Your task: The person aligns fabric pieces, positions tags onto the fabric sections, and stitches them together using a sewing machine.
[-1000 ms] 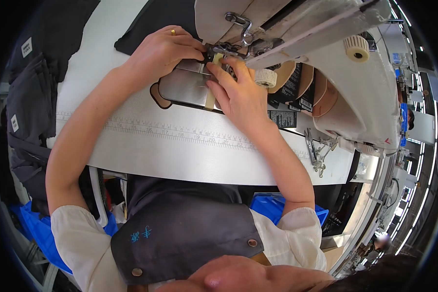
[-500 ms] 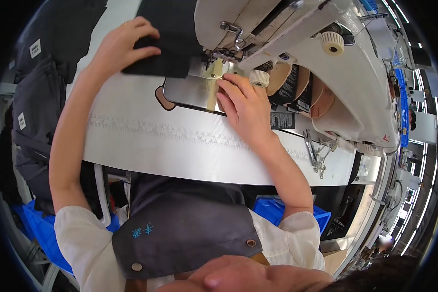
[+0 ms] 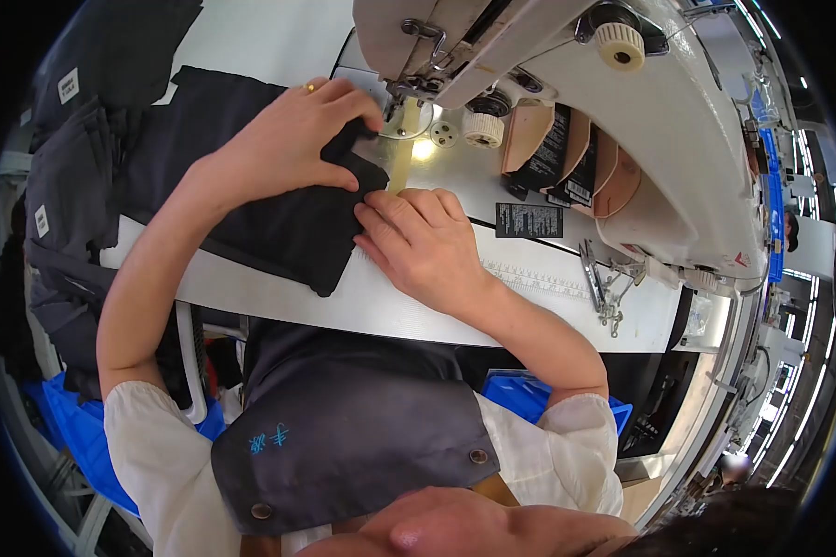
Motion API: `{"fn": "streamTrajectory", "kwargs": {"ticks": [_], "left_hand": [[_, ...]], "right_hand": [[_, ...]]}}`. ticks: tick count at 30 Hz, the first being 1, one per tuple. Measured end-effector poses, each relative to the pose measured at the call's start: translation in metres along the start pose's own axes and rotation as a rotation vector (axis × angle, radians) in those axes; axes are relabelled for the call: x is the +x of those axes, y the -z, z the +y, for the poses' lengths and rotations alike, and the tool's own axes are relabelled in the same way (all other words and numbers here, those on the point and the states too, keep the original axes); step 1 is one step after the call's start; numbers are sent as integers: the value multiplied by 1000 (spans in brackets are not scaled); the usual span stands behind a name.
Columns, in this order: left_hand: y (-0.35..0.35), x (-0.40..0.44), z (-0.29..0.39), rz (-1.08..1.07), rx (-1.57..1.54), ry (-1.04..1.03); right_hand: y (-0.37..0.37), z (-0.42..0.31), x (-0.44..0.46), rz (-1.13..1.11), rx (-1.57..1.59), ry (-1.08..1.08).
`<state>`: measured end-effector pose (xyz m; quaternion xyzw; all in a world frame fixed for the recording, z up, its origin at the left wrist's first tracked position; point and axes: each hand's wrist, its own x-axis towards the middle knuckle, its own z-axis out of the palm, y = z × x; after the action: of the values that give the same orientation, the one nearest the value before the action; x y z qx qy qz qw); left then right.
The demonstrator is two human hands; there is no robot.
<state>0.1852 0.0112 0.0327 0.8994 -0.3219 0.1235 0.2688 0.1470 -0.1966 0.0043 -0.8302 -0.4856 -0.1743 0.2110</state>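
Note:
A piece of black fabric (image 3: 260, 223) lies over the sewing machine's bed and the front of the white table, its right edge beside the needle area. My left hand (image 3: 293, 144) rests on its upper part, thumb and fingers spread apart and curved over a raised fold. Close by, my right hand (image 3: 427, 241) pinches the fabric's right edge between thumb and fingertips, which are partly hidden. Just above both hands is the sewing machine (image 3: 492, 56), and a yellowish tape strip (image 3: 403, 158) runs down its metal plate.
Stacked dark garments (image 3: 70, 176) with white labels lie at the left. Black printed labels (image 3: 529, 221) and peach-coloured holders (image 3: 529, 139) sit under the machine arm. Metal scissors (image 3: 593, 274) lie at the right. Blue bins (image 3: 520, 395) stand below the table.
The black fabric has come away from the needle area toward me and now covers part of the ruler markings. My left hand moved right and down; my right hand moved down-left onto the fabric edge.

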Motion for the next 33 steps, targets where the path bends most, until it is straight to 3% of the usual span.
{"fn": "streamTrajectory", "kwargs": {"ticks": [2,5,6,9,15,23,33], "left_hand": [[4,7,-3,-120,-22,65],[14,19,-10,-515,-122,260],[12,17,-10,-430,-185,240],[8,21,-14,-483,-395,302],[1,24,-18,-311,-502,369],[-1,22,-18,-263,-490,370],[-3,21,-16,-234,-526,383]], "right_hand": [[0,1,0,10,-12,31],[1,1,0,-1,-7,33],[1,2,0,1,-7,35],[2,2,1,4,-7,27],[0,14,1,47,-60,-5],[7,29,4,88,-93,-134],[0,27,2,59,-61,-99]]}}
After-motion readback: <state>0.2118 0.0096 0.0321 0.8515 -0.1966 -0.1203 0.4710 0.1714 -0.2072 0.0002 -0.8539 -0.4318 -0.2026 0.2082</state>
